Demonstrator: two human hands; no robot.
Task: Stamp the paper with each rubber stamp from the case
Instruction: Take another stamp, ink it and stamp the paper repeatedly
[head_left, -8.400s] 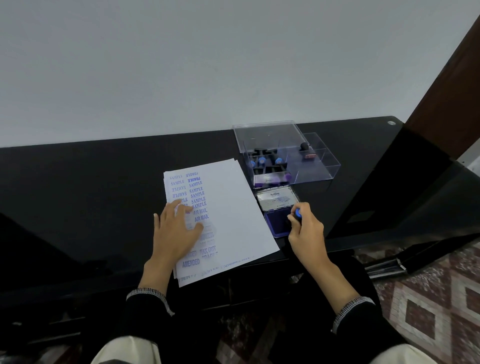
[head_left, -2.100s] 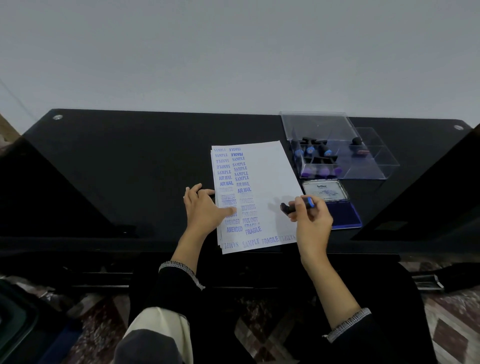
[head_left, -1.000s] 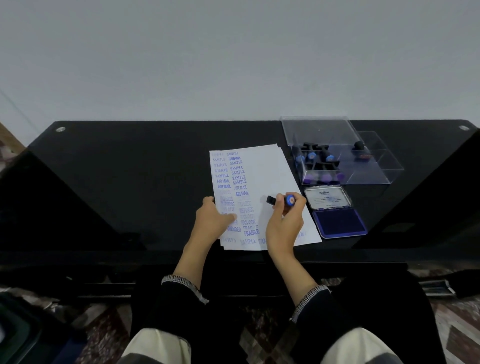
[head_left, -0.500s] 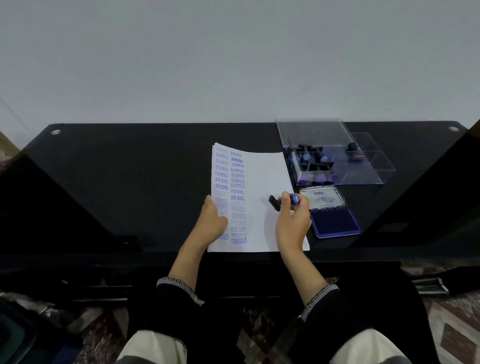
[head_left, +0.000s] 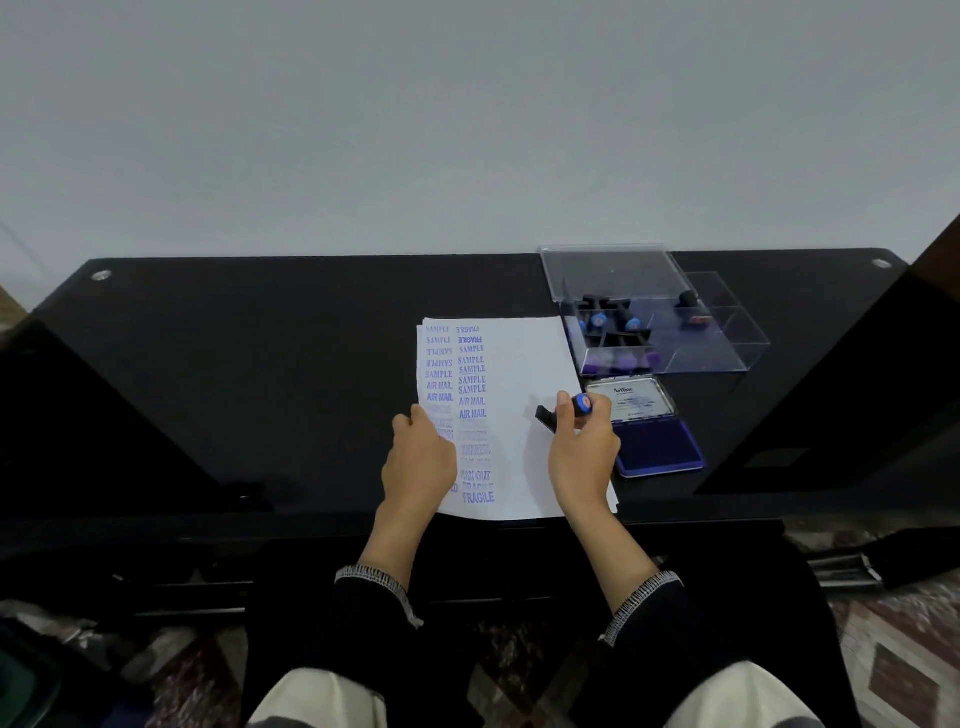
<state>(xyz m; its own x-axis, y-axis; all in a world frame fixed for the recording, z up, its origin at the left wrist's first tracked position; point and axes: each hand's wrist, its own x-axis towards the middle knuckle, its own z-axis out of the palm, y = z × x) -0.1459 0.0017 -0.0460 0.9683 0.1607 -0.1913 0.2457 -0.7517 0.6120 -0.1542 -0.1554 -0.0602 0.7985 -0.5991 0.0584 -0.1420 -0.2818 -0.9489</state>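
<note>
Glossy black desk (head_left: 260, 374) against plain grey-white wall (head_left: 415, 130); patterned red-and-cream floor (head_left: 893, 654) near right, dark wood panel (head_left: 943, 244) far right.

The right hand (head_left: 582, 457) pinches a stamp (head_left: 563, 410) above the paper (head_left: 519, 415), its blue cap toward the ink pad (head_left: 657, 447), which lies open just right of the grip. Beyond the grip sits the clear case (head_left: 727, 343) with more stamps inside. Left of the grip, the left hand (head_left: 418, 457) holds the paper's left edge beside two columns of blue prints, on the black table (head_left: 260, 364).
</note>
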